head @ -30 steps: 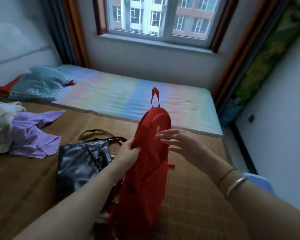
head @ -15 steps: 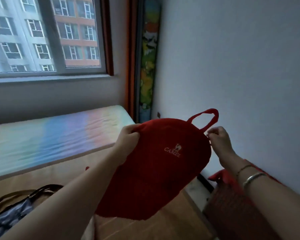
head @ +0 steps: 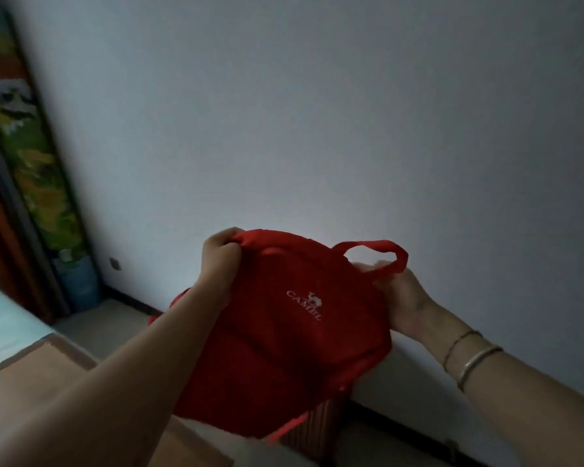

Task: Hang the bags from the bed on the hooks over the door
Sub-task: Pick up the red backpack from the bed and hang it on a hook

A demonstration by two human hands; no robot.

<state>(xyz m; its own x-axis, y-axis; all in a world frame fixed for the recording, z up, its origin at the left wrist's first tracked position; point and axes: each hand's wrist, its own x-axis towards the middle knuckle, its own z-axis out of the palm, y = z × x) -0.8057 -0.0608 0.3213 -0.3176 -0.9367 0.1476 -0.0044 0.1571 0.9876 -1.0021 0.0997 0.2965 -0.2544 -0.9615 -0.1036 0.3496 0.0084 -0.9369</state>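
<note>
A red fabric backpack (head: 284, 338) with a white logo hangs in the air in front of me, held by both hands. My left hand (head: 221, 261) grips its top edge on the left side. My right hand (head: 405, 298) holds the bag's right side just below the red carry loop (head: 376, 251), which stands up free above the fingers. The other bags, the door and the hooks are out of view.
A plain white wall (head: 317, 112) fills most of the view. The bed corner (head: 21, 365) with its woven mat lies at the lower left. A colourful curtain (head: 31, 156) hangs at the far left. Under the bag stands a reddish striped object (head: 314, 429) on the floor.
My view has swung right, away from the window and bed toward the wall. The red backpack came along in both hands, now held higher, and the dark bag on the bed has left the view.
</note>
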